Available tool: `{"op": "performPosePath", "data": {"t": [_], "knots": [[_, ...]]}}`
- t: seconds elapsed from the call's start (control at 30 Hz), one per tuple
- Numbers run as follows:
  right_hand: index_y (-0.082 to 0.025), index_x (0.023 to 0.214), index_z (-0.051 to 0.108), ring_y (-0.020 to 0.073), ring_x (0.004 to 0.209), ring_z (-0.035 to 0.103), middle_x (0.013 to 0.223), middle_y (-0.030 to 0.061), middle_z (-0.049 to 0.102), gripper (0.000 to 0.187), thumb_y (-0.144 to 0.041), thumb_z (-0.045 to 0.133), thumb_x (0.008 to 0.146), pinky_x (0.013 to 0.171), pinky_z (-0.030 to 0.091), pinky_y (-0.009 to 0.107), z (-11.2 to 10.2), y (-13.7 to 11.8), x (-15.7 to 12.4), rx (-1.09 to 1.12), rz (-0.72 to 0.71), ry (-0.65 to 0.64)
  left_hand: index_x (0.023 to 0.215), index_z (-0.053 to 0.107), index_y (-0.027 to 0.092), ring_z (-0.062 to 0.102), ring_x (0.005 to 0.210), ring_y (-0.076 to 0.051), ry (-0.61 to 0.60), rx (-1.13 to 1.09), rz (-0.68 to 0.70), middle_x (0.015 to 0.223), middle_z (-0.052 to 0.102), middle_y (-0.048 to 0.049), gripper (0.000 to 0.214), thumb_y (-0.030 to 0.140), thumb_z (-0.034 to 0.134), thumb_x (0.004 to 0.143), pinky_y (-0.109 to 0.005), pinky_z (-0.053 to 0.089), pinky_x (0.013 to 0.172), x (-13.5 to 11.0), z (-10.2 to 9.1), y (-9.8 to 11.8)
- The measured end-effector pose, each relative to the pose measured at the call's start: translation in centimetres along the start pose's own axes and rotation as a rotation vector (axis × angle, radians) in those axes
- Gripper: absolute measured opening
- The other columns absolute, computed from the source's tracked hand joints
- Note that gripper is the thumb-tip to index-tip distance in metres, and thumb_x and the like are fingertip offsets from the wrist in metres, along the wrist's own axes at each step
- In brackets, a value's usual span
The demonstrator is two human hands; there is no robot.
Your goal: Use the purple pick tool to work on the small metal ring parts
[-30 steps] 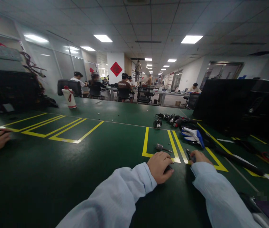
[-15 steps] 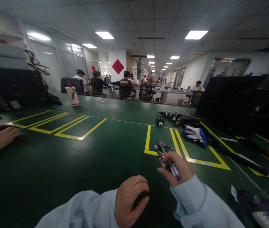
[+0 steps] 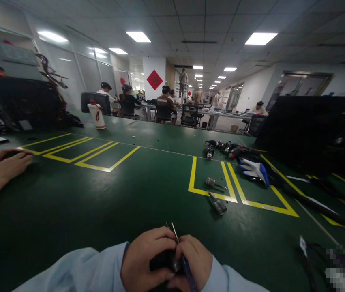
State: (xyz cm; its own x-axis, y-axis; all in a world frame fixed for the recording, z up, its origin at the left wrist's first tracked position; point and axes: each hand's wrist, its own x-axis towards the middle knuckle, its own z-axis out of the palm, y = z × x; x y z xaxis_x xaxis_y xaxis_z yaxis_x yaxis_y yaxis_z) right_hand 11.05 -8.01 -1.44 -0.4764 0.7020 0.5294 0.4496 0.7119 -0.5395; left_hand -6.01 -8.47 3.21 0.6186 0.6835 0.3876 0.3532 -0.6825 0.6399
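Close to the table's near edge, my left hand (image 3: 144,257) is wrapped around a dark, rounded object (image 3: 160,261) whose kind I cannot make out. Against it, my right hand (image 3: 197,259) grips a screwdriver (image 3: 189,273) with a purple handle. A thin metal shaft (image 3: 175,232) sticks up between the two hands, and a second thin tip shows just left of it. Ahead and to the right lie two small metal cylinders with slim shafts, one cylinder (image 3: 220,207) across the yellow tape and the other cylinder (image 3: 211,182) inside the marked box.
Another person's hands (image 3: 8,166) rest at the left of the green table (image 3: 99,207). A blue-and-white glove (image 3: 254,170) and black corded parts (image 3: 210,152) lie at right. A white bottle (image 3: 97,115) stands far left. Dark equipment (image 3: 306,129) rises on the right.
My right hand has moved left and down to my left hand, with the screwdriver. A metal cylinder that was at my right fingers now lies on the table. The view has shifted slightly.
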Motion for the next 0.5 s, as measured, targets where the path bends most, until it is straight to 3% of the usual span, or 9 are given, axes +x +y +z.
{"op": "performPosePath", "data": {"t": [0.17, 0.33, 0.5], "knots": [[-0.021, 0.073, 0.050, 0.0166, 0.066, 0.057, 0.078, 0.0026, 0.058, 0.037, -0.016, 0.074, 0.045, 0.057, 0.044, 0.023, -0.2, 0.2, -0.3, 0.070, 0.036, -0.031, 0.096, 0.057, 0.019, 0.055, 0.078, -0.018, 0.010, -0.024, 0.011, 0.090, 0.059, -0.0080, 0.028, 0.027, 0.057, 0.069, -0.025, 0.044, 0.067, -0.3, 0.3, -0.1], [-0.020, 0.076, 0.050, 0.0160, 0.073, 0.058, 0.087, 0.0031, 0.056, 0.041, 0.000, 0.066, 0.044, 0.062, 0.044, 0.021, -0.9, 0.1, -0.2, 0.116, 0.149, -0.117, 0.101, 0.057, 0.022, 0.059, 0.082, -0.016, 0.132, 0.032, 0.042, 0.093, 0.063, -0.0069, 0.028, 0.018, 0.055, 0.073, -0.023, 0.046, 0.071, -0.8, 0.5, 0.1], [-0.020, 0.077, 0.047, 0.0155, 0.077, 0.057, 0.090, 0.0029, 0.055, 0.044, 0.004, 0.061, 0.042, 0.065, 0.044, 0.022, -1.3, -0.5, 0.1, 0.152, 0.242, -0.101, 0.096, 0.057, 0.022, 0.060, 0.086, -0.015, 0.192, 0.123, 0.131, 0.094, 0.065, -0.0047, 0.026, 0.011, 0.055, 0.072, -0.023, 0.046, 0.078, -0.9, 0.5, 0.4]]}}
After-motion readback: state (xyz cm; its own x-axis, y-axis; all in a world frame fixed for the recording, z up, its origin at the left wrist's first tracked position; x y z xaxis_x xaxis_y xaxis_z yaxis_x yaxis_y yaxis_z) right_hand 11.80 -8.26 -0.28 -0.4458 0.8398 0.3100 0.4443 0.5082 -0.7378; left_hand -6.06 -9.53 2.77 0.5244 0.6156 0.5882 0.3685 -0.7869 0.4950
